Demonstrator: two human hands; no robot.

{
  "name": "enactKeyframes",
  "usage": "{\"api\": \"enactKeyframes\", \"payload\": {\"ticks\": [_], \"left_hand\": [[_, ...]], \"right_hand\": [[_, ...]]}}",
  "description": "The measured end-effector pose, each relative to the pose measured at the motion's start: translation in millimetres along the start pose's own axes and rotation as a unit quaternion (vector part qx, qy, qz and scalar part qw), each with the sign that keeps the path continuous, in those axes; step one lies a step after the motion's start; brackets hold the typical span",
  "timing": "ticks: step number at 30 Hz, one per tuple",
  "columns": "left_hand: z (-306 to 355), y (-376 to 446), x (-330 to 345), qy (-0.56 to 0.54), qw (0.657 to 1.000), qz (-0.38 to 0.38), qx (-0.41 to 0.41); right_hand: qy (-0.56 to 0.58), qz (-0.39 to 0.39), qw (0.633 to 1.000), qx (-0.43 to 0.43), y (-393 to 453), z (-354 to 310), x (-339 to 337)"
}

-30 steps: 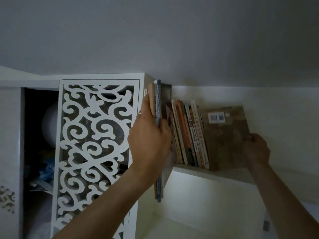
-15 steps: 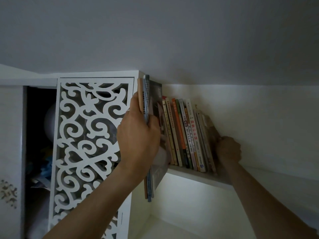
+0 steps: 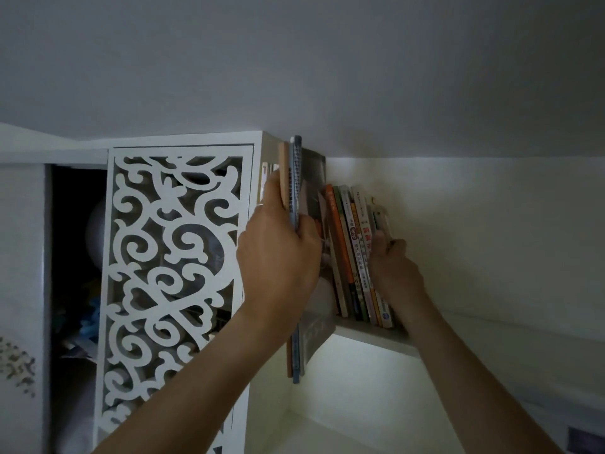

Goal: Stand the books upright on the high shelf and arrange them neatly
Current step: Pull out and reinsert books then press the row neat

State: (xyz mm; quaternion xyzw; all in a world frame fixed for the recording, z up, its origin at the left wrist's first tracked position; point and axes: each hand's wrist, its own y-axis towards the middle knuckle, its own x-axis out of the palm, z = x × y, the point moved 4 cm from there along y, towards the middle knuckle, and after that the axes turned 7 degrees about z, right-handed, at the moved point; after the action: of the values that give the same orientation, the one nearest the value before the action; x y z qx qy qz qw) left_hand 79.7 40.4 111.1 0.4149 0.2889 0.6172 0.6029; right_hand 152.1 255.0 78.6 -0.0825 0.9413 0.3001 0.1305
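A row of several slim books (image 3: 355, 257) stands on the high white shelf (image 3: 370, 334), leaning slightly left. My left hand (image 3: 278, 257) grips a few tall thin books (image 3: 296, 178) upright at the row's left end; their lower ends hang below the shelf edge. My right hand (image 3: 391, 267) holds the brown book (image 3: 381, 221) at the row's right end, thumb on the spines, fingers behind it. That book now stands edge-on against the others.
A white cabinet with a scroll-cut door (image 3: 173, 273) stands directly left of the shelf, its dark inside holding odd items. The ceiling (image 3: 294, 77) is close above the books. White wall (image 3: 491, 240) runs behind and right of the shelf.
My right hand swung the brown book from face-on to edge-on and pushed it against the row. My left hand stayed on the tall books, which shifted slightly.
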Motion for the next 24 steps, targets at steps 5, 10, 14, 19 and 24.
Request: {"api": "enactKeyframes", "payload": {"ticks": [5,10,14,19,24], "left_hand": [[-1.5,1.5,-1.4,-0.002,1.000,-0.011,0.001],[-8.3,4.1,-6.3,0.003,1.000,-0.016,-0.004],[-10.8,8.0,-14.6,0.015,1.000,-0.015,0.003],[-23.0,20.0,-33.1,0.044,0.999,-0.001,0.014],[-37.9,37.3,-52.6,0.052,0.999,0.003,0.013]], "right_hand": [[-0.019,0.182,0.977,-0.107,7.5,26.4,14.5],[-0.065,0.254,0.959,-0.104,9.4,24.3,21.4],[-0.150,0.312,0.915,-0.206,-18.8,-2.3,32.6],[-0.226,0.255,0.922,-0.181,-33.4,-15.2,74.7],[-0.232,0.273,0.918,-0.168,-29.5,-14.9,85.0]]}}
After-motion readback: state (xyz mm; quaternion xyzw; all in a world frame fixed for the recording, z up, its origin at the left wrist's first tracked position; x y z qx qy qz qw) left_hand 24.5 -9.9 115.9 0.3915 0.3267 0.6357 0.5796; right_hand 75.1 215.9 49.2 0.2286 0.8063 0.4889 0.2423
